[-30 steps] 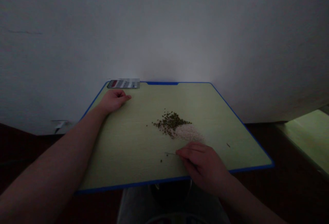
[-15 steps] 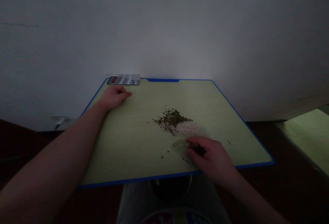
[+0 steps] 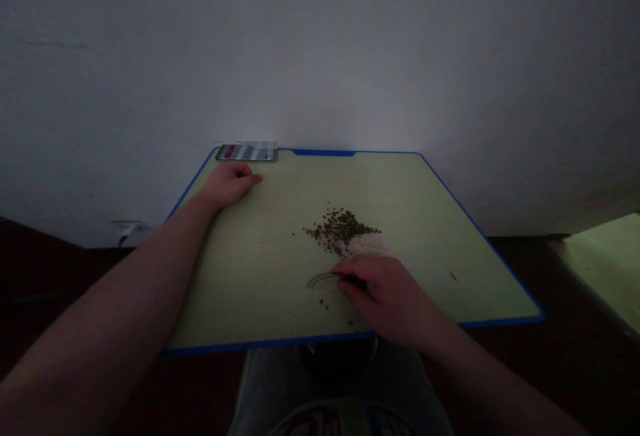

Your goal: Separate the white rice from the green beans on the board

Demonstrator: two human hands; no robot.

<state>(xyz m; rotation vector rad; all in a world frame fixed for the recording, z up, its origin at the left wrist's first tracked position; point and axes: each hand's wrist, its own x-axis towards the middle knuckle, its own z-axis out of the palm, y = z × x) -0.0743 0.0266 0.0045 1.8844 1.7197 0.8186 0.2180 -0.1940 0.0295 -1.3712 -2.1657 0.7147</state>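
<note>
My right hand (image 3: 383,299) sits just below the white rice pile (image 3: 374,246), shut on a clear curved plastic piece (image 3: 320,280), whose exact kind is hard to tell. A heap of small dark green seeds (image 3: 341,229) touches the rice on its upper left. A few stray seeds (image 3: 324,304) lie below the plastic piece. Far from them, my left hand (image 3: 231,184) rests on the pale green board (image 3: 240,289) near its back edge, fingers loosely curled and holding nothing. A phone (image 3: 247,153) lies just beyond those fingers.
The board has a blue edge and stands against a pale wall. A single dark grain (image 3: 453,276) lies at its right. My grey-clad lap (image 3: 340,376) is below the front edge. Another pale green surface (image 3: 607,266) shows at far right.
My right hand has moved up and left towards the rice, turning the plastic piece with it. My left hand stays in place on the board, and the whole view has shifted slightly.
</note>
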